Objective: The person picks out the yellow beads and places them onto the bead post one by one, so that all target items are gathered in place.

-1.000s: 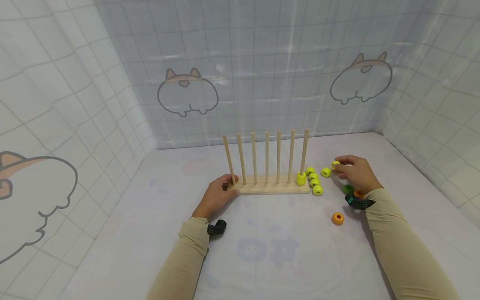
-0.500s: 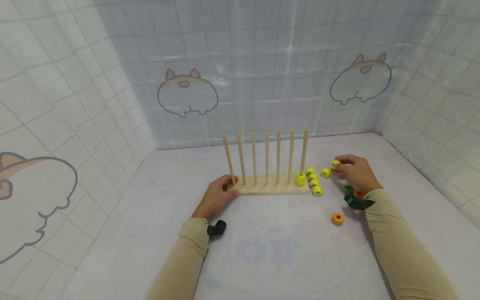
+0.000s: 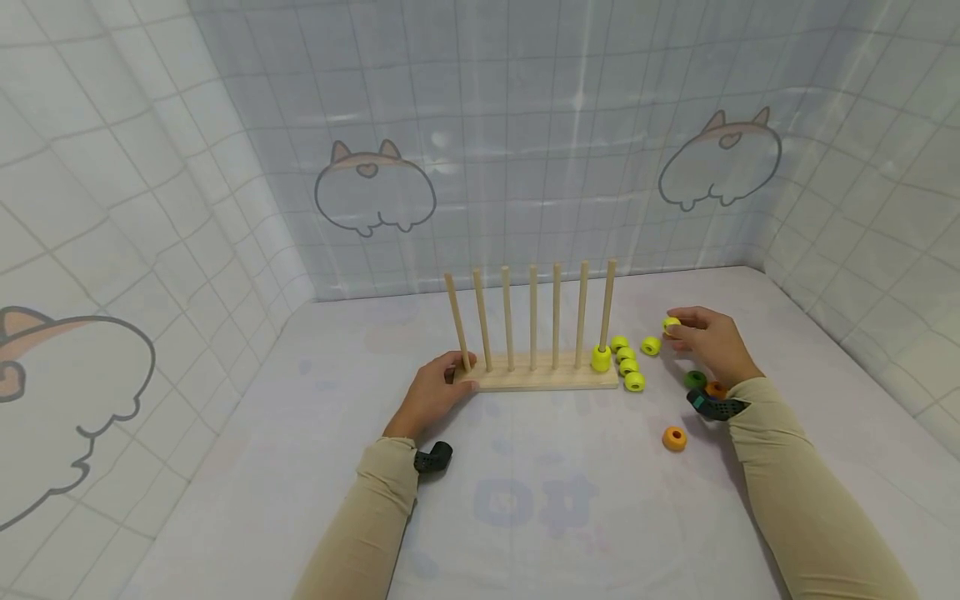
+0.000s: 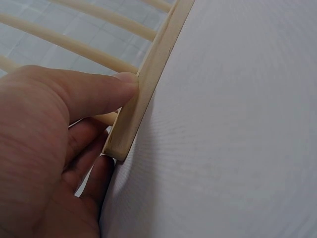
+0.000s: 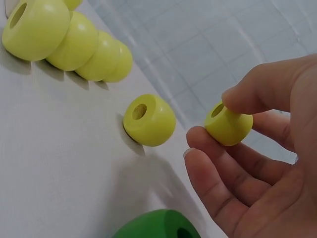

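Observation:
A wooden peg stand (image 3: 540,379) with a row of upright rods stands on the table, and one yellow bead (image 3: 601,359) sits low on its right-end rod. My left hand (image 3: 431,392) grips the stand's left end; in the left wrist view the thumb (image 4: 106,91) presses the edge of the base. To the right of the stand, my right hand (image 3: 708,342) pinches another yellow bead (image 5: 229,124) between thumb and fingers, its hole partly visible. A single yellow bead (image 5: 148,120) lies close by, apart from the fingers. Several yellow beads (image 3: 627,367) form a row beside the stand.
A green bead (image 3: 695,380) and an orange bead (image 3: 716,389) lie near my right wrist, partly hidden by the wrist camera. Another orange bead (image 3: 675,439) lies nearer to me. Grid-patterned sheets (image 3: 510,125) wall the table at the back and sides.
The yellow bead in my right hand has shifted very slightly away from me. My left hand and the stand hold their places.

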Tool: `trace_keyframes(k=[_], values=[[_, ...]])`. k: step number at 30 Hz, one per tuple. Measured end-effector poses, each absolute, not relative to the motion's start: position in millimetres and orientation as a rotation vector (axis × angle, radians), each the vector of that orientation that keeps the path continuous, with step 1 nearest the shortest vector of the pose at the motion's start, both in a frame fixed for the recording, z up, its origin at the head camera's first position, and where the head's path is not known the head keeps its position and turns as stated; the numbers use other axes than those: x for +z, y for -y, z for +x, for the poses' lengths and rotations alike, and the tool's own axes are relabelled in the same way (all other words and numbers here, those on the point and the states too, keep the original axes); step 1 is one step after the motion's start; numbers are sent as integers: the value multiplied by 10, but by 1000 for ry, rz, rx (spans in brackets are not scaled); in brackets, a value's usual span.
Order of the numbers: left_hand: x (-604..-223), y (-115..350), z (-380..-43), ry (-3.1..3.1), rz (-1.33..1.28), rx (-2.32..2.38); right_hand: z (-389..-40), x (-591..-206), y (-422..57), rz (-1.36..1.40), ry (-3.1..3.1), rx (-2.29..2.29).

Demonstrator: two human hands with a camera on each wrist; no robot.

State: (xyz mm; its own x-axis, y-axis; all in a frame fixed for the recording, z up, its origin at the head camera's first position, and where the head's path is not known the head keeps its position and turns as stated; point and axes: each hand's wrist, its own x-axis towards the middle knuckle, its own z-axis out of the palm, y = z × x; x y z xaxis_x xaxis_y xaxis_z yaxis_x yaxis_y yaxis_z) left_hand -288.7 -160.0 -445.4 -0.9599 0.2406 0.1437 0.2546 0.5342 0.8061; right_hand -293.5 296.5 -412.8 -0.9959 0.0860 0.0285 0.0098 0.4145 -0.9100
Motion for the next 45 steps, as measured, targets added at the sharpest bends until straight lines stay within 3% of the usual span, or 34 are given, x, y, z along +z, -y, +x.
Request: trace_keyframes(k=[45], values=[[-4472,1595,-2913,2751,-432,-1422,-2918,-3933,-2619,192,2284,1862]])
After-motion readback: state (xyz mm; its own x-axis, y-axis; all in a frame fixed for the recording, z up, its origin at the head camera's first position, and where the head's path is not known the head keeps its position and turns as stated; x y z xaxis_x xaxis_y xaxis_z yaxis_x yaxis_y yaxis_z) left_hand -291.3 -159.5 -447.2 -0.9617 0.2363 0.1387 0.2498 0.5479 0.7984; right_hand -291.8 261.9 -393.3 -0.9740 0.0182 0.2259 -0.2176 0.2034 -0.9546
